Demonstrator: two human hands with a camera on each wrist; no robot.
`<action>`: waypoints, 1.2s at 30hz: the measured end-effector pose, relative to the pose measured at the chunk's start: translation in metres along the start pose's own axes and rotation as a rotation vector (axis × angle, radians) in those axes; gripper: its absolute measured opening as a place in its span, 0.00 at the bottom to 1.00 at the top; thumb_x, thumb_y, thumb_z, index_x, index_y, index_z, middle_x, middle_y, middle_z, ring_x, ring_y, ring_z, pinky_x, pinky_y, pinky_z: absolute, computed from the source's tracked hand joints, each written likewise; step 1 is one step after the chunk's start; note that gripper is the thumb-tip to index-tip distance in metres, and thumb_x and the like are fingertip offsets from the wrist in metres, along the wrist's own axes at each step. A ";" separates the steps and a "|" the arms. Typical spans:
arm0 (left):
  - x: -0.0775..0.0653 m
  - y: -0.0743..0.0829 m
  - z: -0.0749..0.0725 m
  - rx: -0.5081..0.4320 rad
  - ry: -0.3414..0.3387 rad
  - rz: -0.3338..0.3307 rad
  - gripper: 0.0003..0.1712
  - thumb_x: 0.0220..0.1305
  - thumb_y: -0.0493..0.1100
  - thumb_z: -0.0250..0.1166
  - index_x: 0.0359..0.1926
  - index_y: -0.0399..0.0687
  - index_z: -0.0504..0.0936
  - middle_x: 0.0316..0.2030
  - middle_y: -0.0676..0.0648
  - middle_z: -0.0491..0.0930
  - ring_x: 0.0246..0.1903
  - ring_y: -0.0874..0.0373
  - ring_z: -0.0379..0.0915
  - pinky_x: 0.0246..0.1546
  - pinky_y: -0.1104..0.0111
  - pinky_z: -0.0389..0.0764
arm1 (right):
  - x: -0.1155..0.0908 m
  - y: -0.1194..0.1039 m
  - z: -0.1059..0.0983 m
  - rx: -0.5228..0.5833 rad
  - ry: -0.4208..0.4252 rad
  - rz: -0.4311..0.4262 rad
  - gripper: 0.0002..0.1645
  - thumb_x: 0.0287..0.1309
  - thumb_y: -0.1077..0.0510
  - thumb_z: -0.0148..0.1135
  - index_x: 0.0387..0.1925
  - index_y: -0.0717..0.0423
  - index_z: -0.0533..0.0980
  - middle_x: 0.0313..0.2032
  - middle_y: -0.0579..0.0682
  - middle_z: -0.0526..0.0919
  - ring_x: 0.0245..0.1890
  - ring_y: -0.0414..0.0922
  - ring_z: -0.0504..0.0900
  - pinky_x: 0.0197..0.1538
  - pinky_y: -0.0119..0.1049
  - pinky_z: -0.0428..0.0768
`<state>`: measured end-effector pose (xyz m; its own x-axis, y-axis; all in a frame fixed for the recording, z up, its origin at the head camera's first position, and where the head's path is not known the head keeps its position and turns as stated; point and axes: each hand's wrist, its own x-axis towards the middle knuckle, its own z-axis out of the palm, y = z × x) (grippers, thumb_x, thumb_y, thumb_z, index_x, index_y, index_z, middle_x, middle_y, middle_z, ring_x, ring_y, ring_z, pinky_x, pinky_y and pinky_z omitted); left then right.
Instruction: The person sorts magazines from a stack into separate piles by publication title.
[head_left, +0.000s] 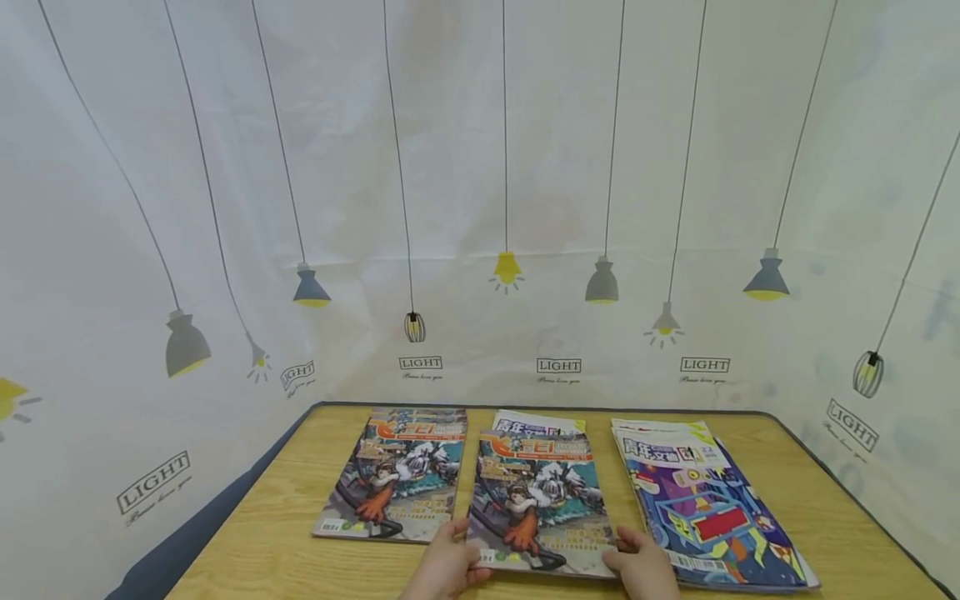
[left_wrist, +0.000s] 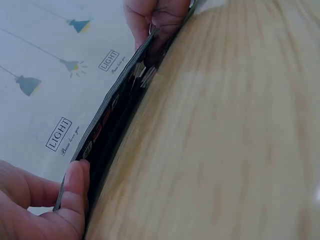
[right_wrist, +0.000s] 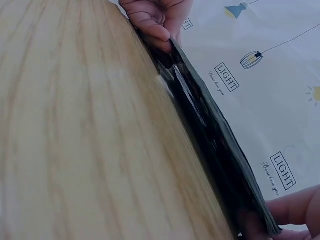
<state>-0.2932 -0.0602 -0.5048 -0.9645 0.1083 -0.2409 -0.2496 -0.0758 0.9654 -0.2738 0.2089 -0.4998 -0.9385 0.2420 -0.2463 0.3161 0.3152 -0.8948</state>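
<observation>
Both hands hold a magazine [head_left: 540,508] with an orange-titled cover and a red-clad cartoon figure, at the middle front of the table. My left hand [head_left: 442,565] pinches its near left corner, thumb on one face and fingers on the other. Its near right corner is pinched by my right hand [head_left: 645,567]. Seen from the left wrist, the magazine [left_wrist: 112,107] is edge-on, its near edge raised and its dark underside showing over the wood. Another magazine [head_left: 543,422] with a white and purple top peeks out behind it, mostly covered.
On the left lies a pile of magazines [head_left: 393,483] with the same orange-titled cover. To the right is a pile of purple-blue magazines [head_left: 712,508], slightly fanned, close beside my right hand. The wooden table [head_left: 255,533] is bordered by a white lamp-printed sheet [head_left: 480,167].
</observation>
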 end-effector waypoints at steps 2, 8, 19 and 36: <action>-0.001 0.001 -0.001 0.027 -0.010 0.002 0.38 0.53 0.21 0.49 0.66 0.19 0.46 0.55 0.21 0.55 0.31 0.51 0.68 0.32 0.65 0.83 | 0.000 0.001 -0.001 0.000 -0.023 0.013 0.38 0.54 0.62 0.66 0.59 0.81 0.63 0.54 0.73 0.72 0.56 0.67 0.70 0.56 0.55 0.73; -0.003 0.001 -0.002 0.118 -0.073 0.034 0.43 0.52 0.22 0.49 0.70 0.22 0.44 0.67 0.21 0.40 0.29 0.52 0.69 0.32 0.64 0.83 | -0.003 -0.002 0.000 0.050 -0.100 0.041 0.37 0.55 0.68 0.59 0.62 0.82 0.58 0.62 0.77 0.60 0.58 0.67 0.67 0.47 0.47 0.81; -0.008 0.001 -0.005 0.072 -0.053 0.159 0.45 0.45 0.19 0.49 0.69 0.21 0.47 0.57 0.20 0.55 0.23 0.59 0.67 0.29 0.67 0.83 | -0.014 -0.009 0.004 0.243 -0.062 0.009 0.38 0.53 0.77 0.55 0.65 0.80 0.55 0.44 0.71 0.75 0.34 0.47 0.79 0.36 0.41 0.84; -0.014 0.032 -0.082 0.019 0.036 0.141 0.44 0.50 0.19 0.47 0.71 0.25 0.45 0.29 0.43 0.61 0.26 0.59 0.57 0.27 0.70 0.80 | -0.024 -0.053 0.066 0.401 -0.205 -0.221 0.39 0.52 0.78 0.50 0.66 0.80 0.50 0.39 0.60 0.71 0.29 0.42 0.74 0.31 0.36 0.82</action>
<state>-0.2950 -0.1455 -0.4793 -0.9925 0.0622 -0.1057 -0.1100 -0.0694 0.9915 -0.2773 0.1259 -0.4714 -0.9977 0.0111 -0.0672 0.0666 -0.0490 -0.9966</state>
